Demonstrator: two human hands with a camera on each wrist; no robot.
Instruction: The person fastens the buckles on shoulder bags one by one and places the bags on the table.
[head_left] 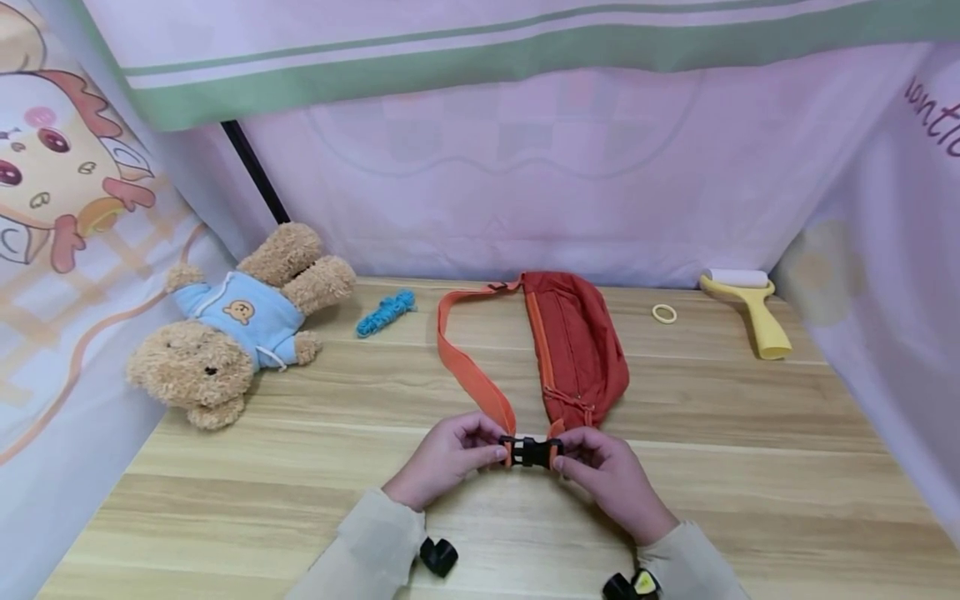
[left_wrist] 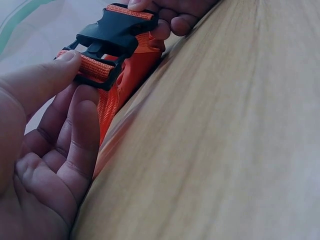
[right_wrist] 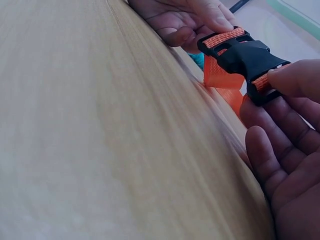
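Observation:
A red waist bag (head_left: pixel 577 350) lies on the table, its orange strap (head_left: pixel 468 367) looping out to the left. At the near end, the strap's black side-release buckle (head_left: pixel 531 452) is held up between both hands. My left hand (head_left: pixel 450 454) pinches the pronged half between thumb and fingers, over the orange webbing (left_wrist: pixel 95 67). My right hand (head_left: pixel 611 475) pinches the socket half (right_wrist: pixel 252 57) the same way. The prongs sit inside the socket; whether they are fully latched I cannot tell. In both wrist views the buckle is just above the wooden surface.
A teddy bear (head_left: pixel 225 321) in a blue hoodie lies at the left, with a blue cord bundle (head_left: pixel 386 313) beside it. At the back right are a pale yellow ring (head_left: pixel 663 314) and a yellow-handled lint roller (head_left: pixel 753 312). Fabric walls (head_left: pixel 525 175) enclose the wooden table (head_left: pixel 750 492).

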